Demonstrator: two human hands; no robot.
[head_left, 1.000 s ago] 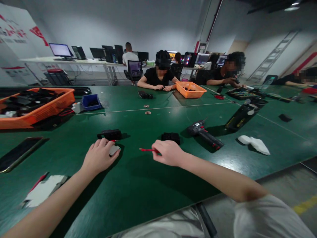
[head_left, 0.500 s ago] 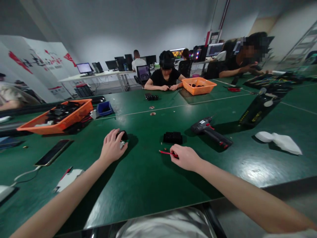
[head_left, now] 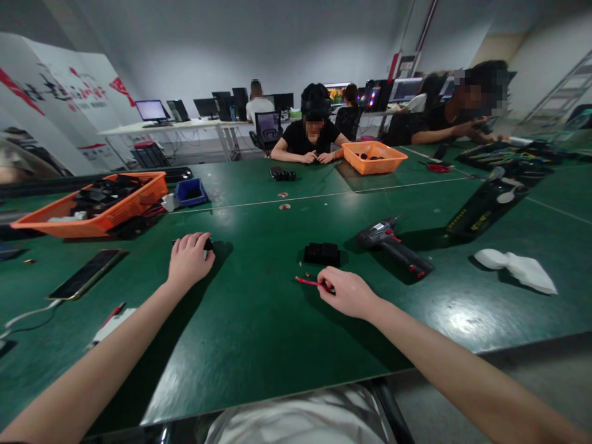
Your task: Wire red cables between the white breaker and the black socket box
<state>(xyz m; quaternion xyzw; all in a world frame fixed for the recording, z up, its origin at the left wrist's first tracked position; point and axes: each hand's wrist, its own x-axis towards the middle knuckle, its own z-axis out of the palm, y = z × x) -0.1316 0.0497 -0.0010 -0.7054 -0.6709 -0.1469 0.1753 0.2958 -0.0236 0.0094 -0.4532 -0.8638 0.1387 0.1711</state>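
Observation:
My left hand (head_left: 189, 262) is on the left side of the table, its fingers curled over a small black object (head_left: 209, 245) that they mostly hide. In my right hand (head_left: 346, 292) a thin red wire-like piece (head_left: 307, 281) is pinched, its tip pointing left. Just beyond that hand lies a black block-shaped part (head_left: 322, 253), untouched. A tiny brass-coloured bit (head_left: 308, 274) rests between the red piece and the block.
A cordless drill (head_left: 393, 246) lies right of the block, near a dark canister (head_left: 485, 206) and a white wrapped item (head_left: 518, 270). To the left are an orange basket (head_left: 139, 213) of black parts, a blue bin (head_left: 191, 193) and a phone (head_left: 87, 274). People sit across the table.
My left hand has moved left toward the orange basket, carrying the black object. My right hand stays almost in place with the red piece. The view has shifted slightly.

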